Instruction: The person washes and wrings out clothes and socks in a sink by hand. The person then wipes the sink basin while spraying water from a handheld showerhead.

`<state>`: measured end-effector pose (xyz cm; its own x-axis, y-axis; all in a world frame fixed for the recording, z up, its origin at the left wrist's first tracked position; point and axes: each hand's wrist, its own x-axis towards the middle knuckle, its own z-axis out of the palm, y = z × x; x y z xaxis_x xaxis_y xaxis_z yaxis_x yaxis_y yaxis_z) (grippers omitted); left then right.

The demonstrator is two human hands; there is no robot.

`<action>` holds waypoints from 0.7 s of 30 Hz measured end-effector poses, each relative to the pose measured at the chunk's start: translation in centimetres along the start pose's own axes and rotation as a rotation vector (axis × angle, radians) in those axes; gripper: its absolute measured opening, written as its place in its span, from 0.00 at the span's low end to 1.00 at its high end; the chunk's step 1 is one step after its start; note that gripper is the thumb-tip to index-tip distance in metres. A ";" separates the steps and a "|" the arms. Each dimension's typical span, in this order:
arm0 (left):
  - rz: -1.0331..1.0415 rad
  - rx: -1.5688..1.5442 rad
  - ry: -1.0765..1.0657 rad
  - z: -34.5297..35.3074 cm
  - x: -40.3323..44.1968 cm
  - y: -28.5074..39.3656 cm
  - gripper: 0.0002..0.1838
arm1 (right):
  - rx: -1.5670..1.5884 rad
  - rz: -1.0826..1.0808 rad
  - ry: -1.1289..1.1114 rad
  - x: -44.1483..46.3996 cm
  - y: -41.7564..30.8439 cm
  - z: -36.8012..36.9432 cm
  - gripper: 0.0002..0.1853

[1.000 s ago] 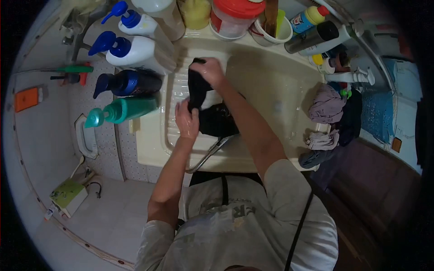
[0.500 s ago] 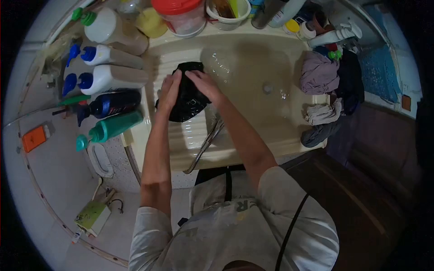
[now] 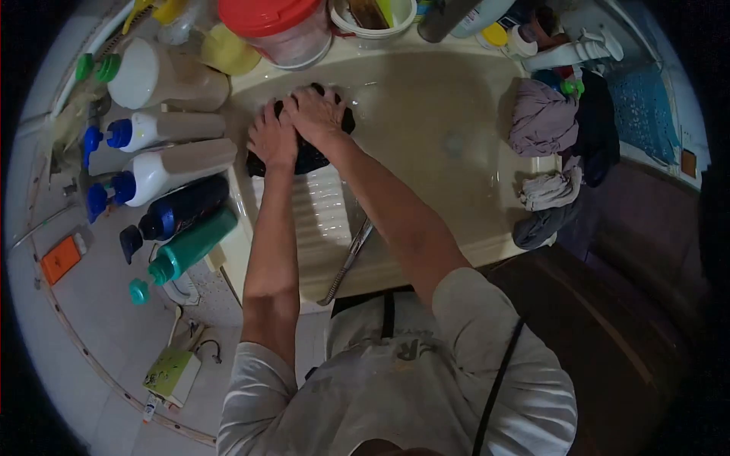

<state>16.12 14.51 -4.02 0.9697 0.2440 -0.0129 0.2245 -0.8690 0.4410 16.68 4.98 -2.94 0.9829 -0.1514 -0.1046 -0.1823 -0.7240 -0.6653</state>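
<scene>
A wet black cloth (image 3: 310, 160) lies bunched on the ribbed washboard part (image 3: 325, 201) of the cream sink. My left hand (image 3: 275, 141) presses down on its left side, fingers spread and laid over the fabric. Close beside it, my right hand (image 3: 315, 118) rests on the upper part of the cloth with its fingers also spread. The hands touch or nearly touch at the thumbs. Much of the cloth is hidden under them.
Water stands in the sink basin (image 3: 426, 152). A shower hose (image 3: 351, 257) lies over the front rim. Bottles, among them a green one (image 3: 199, 245), line the left edge. A red-lidded tub (image 3: 285, 38) stands behind. Piled clothes (image 3: 544, 121) sit at the right.
Both hands have moved toward the back of the washboard, pushing the cloth with them. The cloth is more bunched, and the fingers are more spread. The camera view has shifted slightly.
</scene>
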 end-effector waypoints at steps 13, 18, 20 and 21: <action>0.133 0.294 -0.109 2.1 2.1 -3.4 0.20 | -0.029 -0.060 -0.080 -0.3 -0.5 1.7 0.18; 0.276 -0.193 -0.053 -2.8 -8.1 -4.4 0.16 | 0.013 -0.097 -0.051 -8.9 -0.8 -1.5 0.18; 0.126 -0.529 0.129 -2.6 -14.3 -5.6 0.12 | 0.061 -0.246 0.037 -15.3 -0.7 -2.2 0.14; 0.219 -0.499 0.144 -2.9 -15.0 -5.9 0.11 | 0.091 -0.269 -0.005 -15.0 0.6 -1.5 0.12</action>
<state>0.01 17.22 -3.78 0.9576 0.1682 0.2340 -0.0870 -0.6052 0.7913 1.78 5.75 -0.65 0.9958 0.0416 0.0811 0.0879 -0.6742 -0.7333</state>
